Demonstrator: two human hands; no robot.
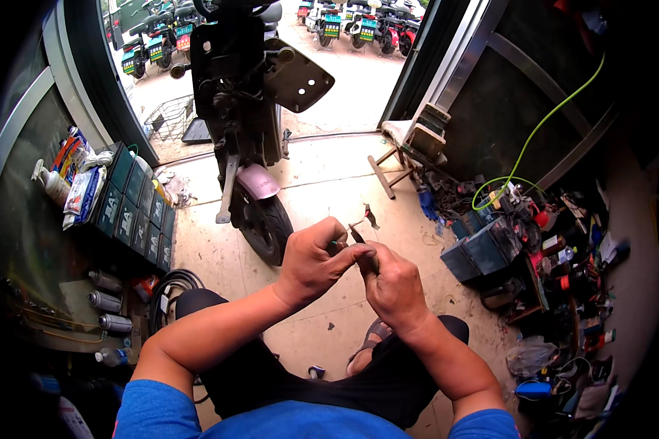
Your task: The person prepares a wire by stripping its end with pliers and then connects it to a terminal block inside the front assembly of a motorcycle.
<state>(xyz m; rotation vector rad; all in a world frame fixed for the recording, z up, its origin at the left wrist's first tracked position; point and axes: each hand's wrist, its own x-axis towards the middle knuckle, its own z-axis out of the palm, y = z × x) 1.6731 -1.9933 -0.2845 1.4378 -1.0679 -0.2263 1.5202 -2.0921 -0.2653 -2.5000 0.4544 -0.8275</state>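
Both of my hands meet in front of my knees, fingers pinched together. My left hand (pixel 315 262) is closed, and a bit of green wire shows at its fingertips. Close against it, my right hand (pixel 395 287) is closed on a short dark cable (pixel 356 234). Thin wire and a small dark piece (pixel 370 215) stick out beyond the fingers, over the floor. Fingers hide most of what is held. Ahead and slightly left stands a partly stripped electric scooter (pixel 238 95), with its tyre (pixel 267 230) and pinkish mudguard (pixel 258 181) towards me.
Dark batteries (pixel 128 212) are stacked at the left, with spray cans (pixel 105 301) below. A worn wooden chair (pixel 426 135) stands by the right door. Tools and parts crowd the right side around a grey-blue box (pixel 483 249). A green hose (pixel 523 150) hangs there.
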